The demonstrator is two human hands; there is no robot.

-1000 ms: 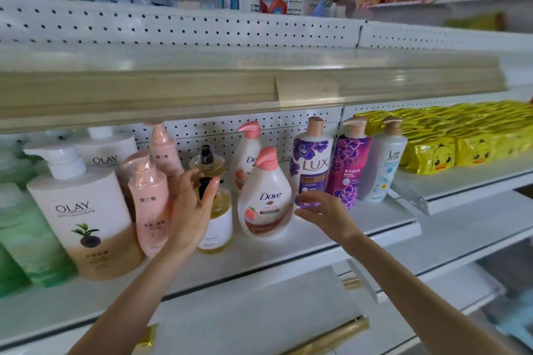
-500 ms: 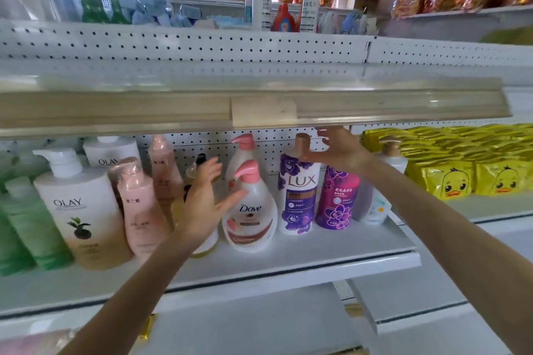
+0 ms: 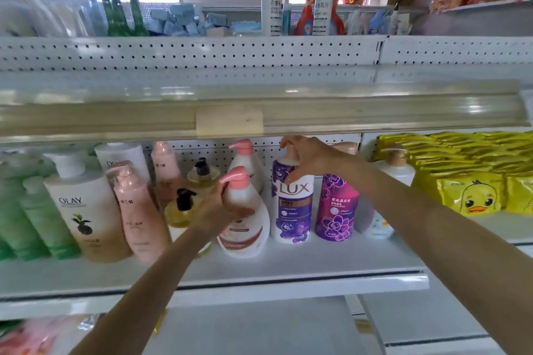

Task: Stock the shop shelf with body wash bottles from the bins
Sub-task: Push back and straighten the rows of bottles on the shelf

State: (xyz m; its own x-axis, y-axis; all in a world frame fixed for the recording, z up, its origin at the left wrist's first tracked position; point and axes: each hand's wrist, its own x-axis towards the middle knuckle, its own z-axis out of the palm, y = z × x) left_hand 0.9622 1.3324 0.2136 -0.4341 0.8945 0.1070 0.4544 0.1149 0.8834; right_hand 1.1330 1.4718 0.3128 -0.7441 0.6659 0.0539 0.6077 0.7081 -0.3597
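A: left hand [image 3: 220, 207] is wrapped round the front Dove bottle [image 3: 245, 219], standing near the shelf [image 3: 259, 268] front lip.
B: yep, right hand [image 3: 308, 157] pinches the LUX bottle [image 3: 294, 204] pump, tight under the upper shelf edge [image 3: 259, 112].

shop: pegboard shelving [image 3: 202, 52], branded body wash bottles [image 3: 294, 199], snack packs [image 3: 473, 181].

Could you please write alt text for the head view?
Two bare hands reach into a shop shelf of bottles: the left hand grips a Dove bottle, the right hand the top of a Lux bottle. Yellow packs lie to the right.
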